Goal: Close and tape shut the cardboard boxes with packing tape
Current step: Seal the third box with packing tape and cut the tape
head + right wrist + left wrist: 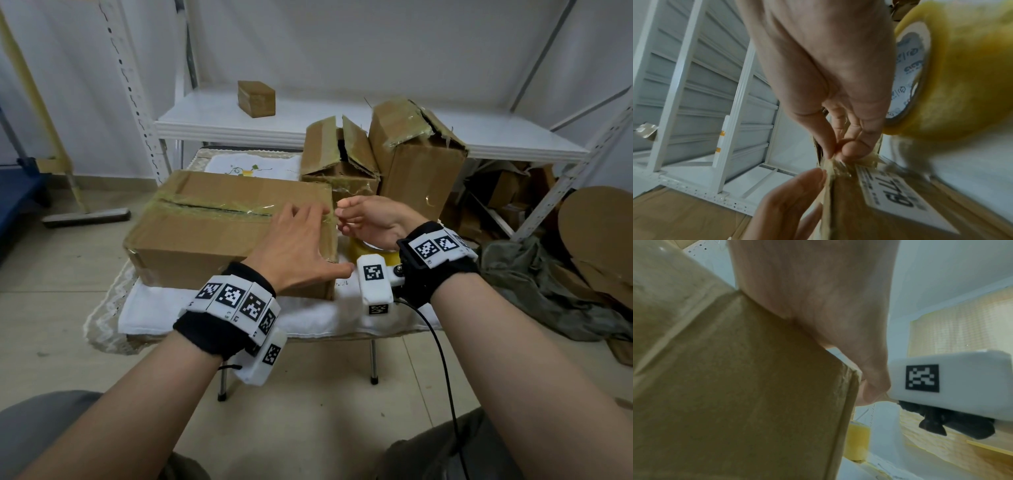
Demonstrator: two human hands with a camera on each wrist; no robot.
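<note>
A large cardboard box (205,233) lies on a small towel-covered table (212,315), its flaps down and a strip of clear tape (219,205) along the top seam. My left hand (298,236) presses flat on the box's top near its right end, fingers spread. My right hand (359,217) is at the box's top right edge. In the right wrist view its thumb and fingers (851,149) pinch crumpled tape (833,165) at that edge, above a white label (900,194). The yellow tape roll (359,248) sits just below the right hand, beside the box (735,386).
Two cardboard boxes with open, torn flaps (339,154) (414,154) stand behind at the right. A small box (257,98) sits on the white shelf (205,120). A broom head (85,216) lies on the floor at the left; cloth and cardboard scraps (548,291) lie at the right.
</note>
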